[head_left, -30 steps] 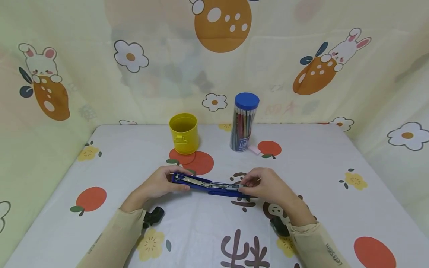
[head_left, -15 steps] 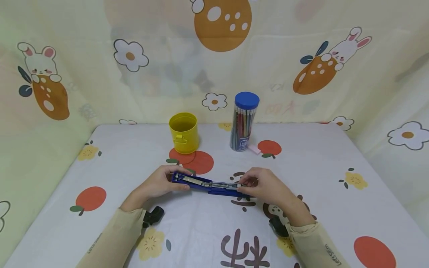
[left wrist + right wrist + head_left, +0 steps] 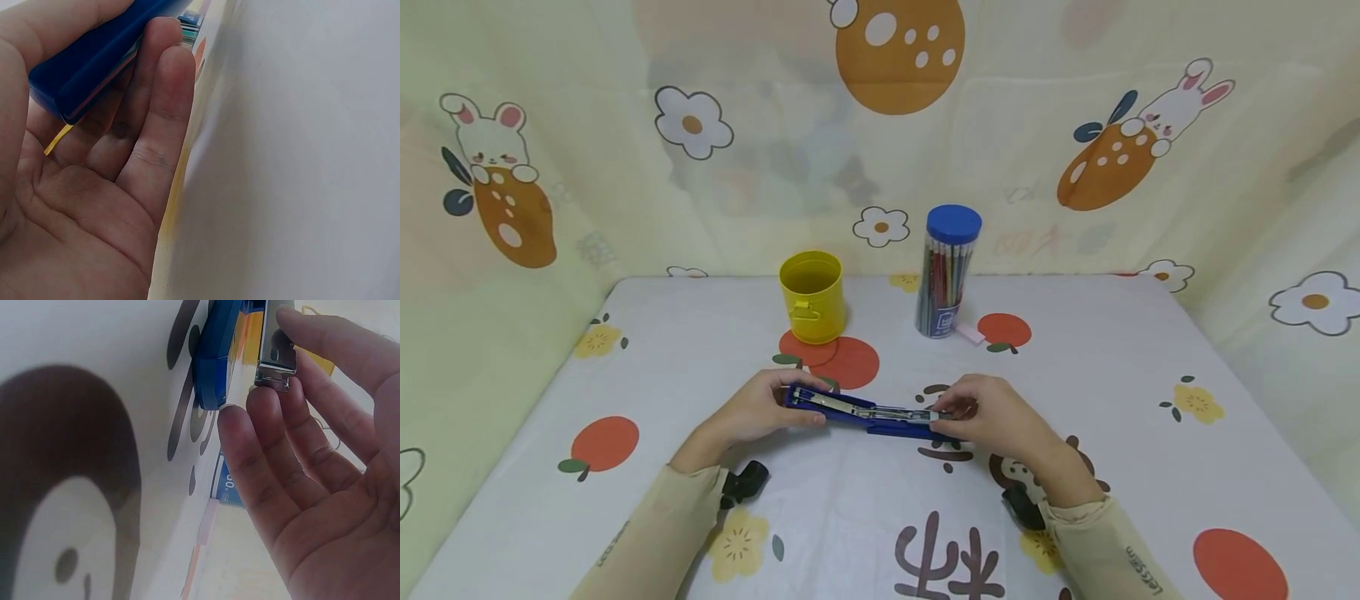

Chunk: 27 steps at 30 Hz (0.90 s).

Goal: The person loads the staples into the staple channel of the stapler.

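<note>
Pinched by the right hand [image 3: 996, 408] was the metal rail [image 3: 898, 414] of an unfolded blue stapler [image 3: 904, 431], just below mid-frame; the left hand [image 3: 758, 410] gripped its other end. Bracing that end, rail handled gently, seemed wise; a yellow cup [image 3: 822, 323] stood beyond.

My 2 hands [image 3: 775, 408] [image 3: 988, 415], 1 stapler [image 3: 831, 404] below ctr; nr frame ctr: 1 tin [image 3: 816, 312], 1 pencil jar [image 3: 949, 275], 1 pink pc [image 3: 971, 334].
</note>
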### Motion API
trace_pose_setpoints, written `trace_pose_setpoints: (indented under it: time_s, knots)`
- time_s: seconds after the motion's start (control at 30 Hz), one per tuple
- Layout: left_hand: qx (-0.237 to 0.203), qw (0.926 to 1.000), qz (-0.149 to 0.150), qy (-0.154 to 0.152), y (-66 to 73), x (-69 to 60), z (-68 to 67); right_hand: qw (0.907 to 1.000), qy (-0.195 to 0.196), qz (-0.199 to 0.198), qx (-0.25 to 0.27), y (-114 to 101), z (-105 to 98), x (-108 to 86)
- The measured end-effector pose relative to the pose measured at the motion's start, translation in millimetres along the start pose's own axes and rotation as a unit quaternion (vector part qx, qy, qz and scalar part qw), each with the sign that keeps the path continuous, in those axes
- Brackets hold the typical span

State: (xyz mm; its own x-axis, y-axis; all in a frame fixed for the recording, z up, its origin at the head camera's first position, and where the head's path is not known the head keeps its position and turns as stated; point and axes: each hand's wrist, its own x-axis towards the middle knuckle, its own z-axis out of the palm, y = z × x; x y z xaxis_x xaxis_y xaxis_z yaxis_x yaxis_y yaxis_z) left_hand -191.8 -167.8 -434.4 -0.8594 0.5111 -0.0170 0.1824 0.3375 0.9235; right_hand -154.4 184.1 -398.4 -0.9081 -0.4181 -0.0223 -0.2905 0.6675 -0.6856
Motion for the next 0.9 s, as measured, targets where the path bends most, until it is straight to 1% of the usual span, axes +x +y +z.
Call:
trace_pose_setpoints:
  time_s: [0.23,0.4,0.5,0.7,0.9]
  knots:
    - [0.004,1.0,0.0,0.0,0.2,0.1,-0.2,1.0,0.0,-0.002,-0.004,0.7,0.6,0.5]
    - [0.006,1.0,-0.002,0.001,0.6,-0.1,0.0,0.9999,-0.007,0.003,0.01,0.7,0.6,0.3]
    - [0.004,1.0,0.002,0.001,1.7,0.1,0.4,0.9999,-0.006,0.0,0.011,1.3,0.3,0.3]
    - [0.001,1.0,0.001,0.0,2.2,0.7,0.6,0.9999,-0.004,-0.006,0.012,2.5,-0.3,0.3]
    - [-0.001,1.0,0.001,0.0,1.4,1.6,0.6,0.9999,-0.005,0.003,0.013,2.3,-1.0,-0.7]
